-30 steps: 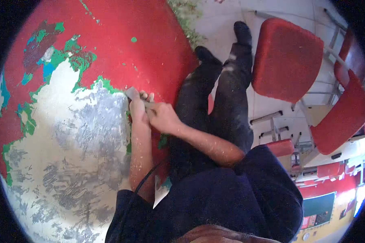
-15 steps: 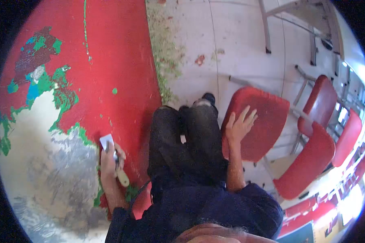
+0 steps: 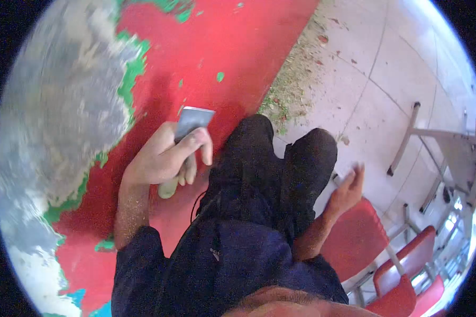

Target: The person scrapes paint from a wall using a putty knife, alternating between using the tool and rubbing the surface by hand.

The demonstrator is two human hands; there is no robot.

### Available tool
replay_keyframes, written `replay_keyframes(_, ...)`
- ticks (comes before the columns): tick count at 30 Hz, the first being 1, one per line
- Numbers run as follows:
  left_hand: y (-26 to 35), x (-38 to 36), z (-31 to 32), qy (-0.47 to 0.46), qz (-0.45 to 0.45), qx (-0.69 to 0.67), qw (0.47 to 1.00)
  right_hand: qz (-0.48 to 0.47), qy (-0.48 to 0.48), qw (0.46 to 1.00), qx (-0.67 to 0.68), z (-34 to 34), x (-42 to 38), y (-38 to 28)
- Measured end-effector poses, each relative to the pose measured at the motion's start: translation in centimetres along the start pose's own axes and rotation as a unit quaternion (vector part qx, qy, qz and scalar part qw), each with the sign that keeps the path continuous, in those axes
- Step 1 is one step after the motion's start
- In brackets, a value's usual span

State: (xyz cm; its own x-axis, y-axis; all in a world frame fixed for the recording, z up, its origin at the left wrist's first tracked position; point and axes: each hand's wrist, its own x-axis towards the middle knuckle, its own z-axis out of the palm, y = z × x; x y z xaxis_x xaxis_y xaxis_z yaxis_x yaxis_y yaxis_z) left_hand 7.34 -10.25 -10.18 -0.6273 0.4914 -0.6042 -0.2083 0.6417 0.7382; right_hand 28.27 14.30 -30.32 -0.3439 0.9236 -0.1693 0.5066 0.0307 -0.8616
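Note:
My left hand (image 3: pixel 161 156) is closed around a paint scraper (image 3: pixel 194 119). The scraper's flat metal blade points up and away from me, and the end of its pale handle shows below my fingers. Close beside it is the red painted wall (image 3: pixel 232 63), which carries green flecks and a ragged green edge. Past that edge lies a bare grey-white patch (image 3: pixel 84 90). My right hand (image 3: pixel 348 191) is raised over the far side of my lap, fingers stretched out and slightly blurred, holding nothing. Behind that forearm is a red chair (image 3: pixel 357 240).
Green and red paint flakes (image 3: pixel 288 95) lie along the foot of the wall on the tiled floor (image 3: pixel 359 68). To the right stand a metal-legged table (image 3: pixel 455 153) and more red chairs (image 3: pixel 407 259).
My view has turned and come closer to the wall. My left hand, still holding the scraper, appears larger and higher. My right hand's fingers have drawn closer together.

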Motion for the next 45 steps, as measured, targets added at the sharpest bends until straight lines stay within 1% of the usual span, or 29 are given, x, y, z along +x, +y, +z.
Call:
replay_keyframes(1, 0.4, -0.4, 0.2, 0.019, 0.006, -0.014, 1.0, -0.052, -0.063, 0.988, 0.133, 2.5, -1.4, -4.6)
replay_keyframes(2, 0.5, -0.7, 0.4, 0.035, 0.008, -0.027, 0.999, -0.101, -0.215, 0.948, 0.212, 4.0, -3.1, -7.2)
replay_keyframes(3, 0.2, -0.8, 0.9, 0.086, 0.016, -0.065, 0.994, -0.154, -0.316, 0.899, 0.261, 5.3, -5.1, -9.1)
replay_keyframes(4, -0.4, -1.2, 1.5, 0.115, 0.045, -0.118, 0.985, -0.161, -0.482, 0.806, 0.303, 6.0, -6.4, -10.9)
replay_keyframes(5, -1.1, -1.1, 2.1, 0.139, 0.08, -0.167, 0.973, -0.168, -0.556, 0.751, 0.313, 6.9, -8.2, -12.2)
replay_keyframes(6, -2.0, -1.1, 2.5, 0.159, 0.114, -0.219, 0.956, -0.278, -0.572, 0.732, 0.245, 7.6, -9.5, -12.9)
replay_keyframes(7, -3.1, -0.9, 2.3, 0.155, 0.133, -0.221, 0.954, -0.278, -0.6, 0.698, 0.277, 8.1, -11.0, -13.8)
replay_keyframes(10, -5.3, -0.6, 1.3, 0.252, 0.226, -0.221, 0.915, -0.233, -0.581, 0.731, 0.273, 9.0, -14.3, -15.5)
replay_keyframes(11, -5.8, -1.0, 1.1, 0.237, 0.25, -0.197, 0.918, -0.218, -0.589, 0.735, 0.256, 8.9, -15.0, -15.8)
replay_keyframes(13, -6.3, -1.8, 1.2, 0.2, 0.207, -0.296, 0.911, -0.217, -0.604, 0.73, 0.235, 8.0, -16.2, -15.6)
replay_keyframes(15, -6.3, -1.8, 1.5, 0.161, 0.179, -0.365, 0.899, -0.228, -0.55, 0.756, 0.27, 9.3, -16.9, -15.2)
replay_keyframes(17, -6.0, -1.9, 1.6, 0.13, 0.16, -0.404, 0.891, -0.176, -0.518, 0.768, 0.332, 9.3, -18.3, -15.3)
replay_keyframes(19, -5.8, -1.9, 1.5, 0.109, 0.156, -0.423, 0.886, -0.109, -0.55, 0.749, 0.352, 8.8, -17.9, -16.6)
replay_keyframes(21, -4.6, -1.7, 1.3, 0.124, 0.17, -0.399, 0.892, -0.071, -0.565, 0.739, 0.359, 8.1, -18.1, -16.7)
replay_keyframes(22, -4.4, -1.7, 1.4, 0.134, 0.18, -0.39, 0.893, -0.073, -0.566, 0.74, 0.355, 7.7, -18.1, -16.6)
replay_keyframes(24, -5.2, -1.6, 1.4, 0.071, 0.189, -0.444, 0.873, -0.082, -0.565, 0.741, 0.353, 7.3, -17.8, -16.6)
replay_keyframes(27, -6.5, -0.8, 0.6, 0.009, 0.195, -0.499, 0.844, -0.155, -0.513, 0.779, 0.325, 8.8, -17.2, -16.6)
replay_keyframes(28, -6.5, -0.7, 0.6, 0.027, 0.192, -0.497, 0.846, -0.188, -0.484, 0.798, 0.307, 9.3, -17.1, -16.5)
replay_keyframes(29, -6.4, -0.6, 0.8, 0.046, 0.194, -0.495, 0.846, -0.154, -0.493, 0.796, 0.316, 9.2, -17.0, -16.5)
replay_keyframes(31, -6.6, -0.6, 1.1, 0.064, 0.177, -0.51, 0.84, -0.161, -0.491, 0.801, 0.301, 8.9, -17.4, -15.5)
replay_keyframes(34, -5.6, -0.1, 1.4, 0.125, 0.184, -0.481, 0.848, -0.169, -0.526, 0.788, 0.272, 8.6, -15.5, -16.8)
replay_keyframes(36, -5.1, 0.3, 1.6, 0.162, 0.197, -0.446, 0.858, -0.188, -0.529, 0.783, 0.268, 8.6, -15.3, -16.6)
replay_keyframes(38, -5.1, 0.1, 2.1, 0.175, 0.201, -0.432, 0.862, -0.245, -0.481, 0.789, 0.294, 9.6, -15.9, -15.4)
replay_keyframes(39, -5.3, -0.5, 2.4, 0.169, 0.203, -0.433, 0.862, -0.236, -0.485, 0.778, 0.32, 9.6, -16.1, -15.3)
replay_keyframes(41, -6.4, 0.5, 0.9, 0.15, 0.218, -0.43, 0.863, -0.226, -0.475, 0.789, 0.317, 10.7, -15.4, -16.1)
replay_keyframes(42, -5.8, 1.0, 0.7, 0.175, 0.217, -0.408, 0.87, -0.212, -0.473, 0.796, 0.314, 11.0, -15.3, -16.4)
replay_keyframes(43, -4.7, 1.2, 0.8, 0.2, 0.211, -0.388, 0.875, -0.167, -0.509, 0.786, 0.309, 10.8, -14.9, -16.9)
replay_keyframes(44, -4.2, 1.3, 1.0, 0.225, 0.208, -0.37, 0.877, -0.168, -0.499, 0.789, 0.315, 10.8, -15.2, -16.5)
replay_keyframes(45, -5.1, 1.2, 0.9, 0.197, 0.207, -0.397, 0.872, -0.172, -0.489, 0.792, 0.323, 10.8, -15.6, -15.9)
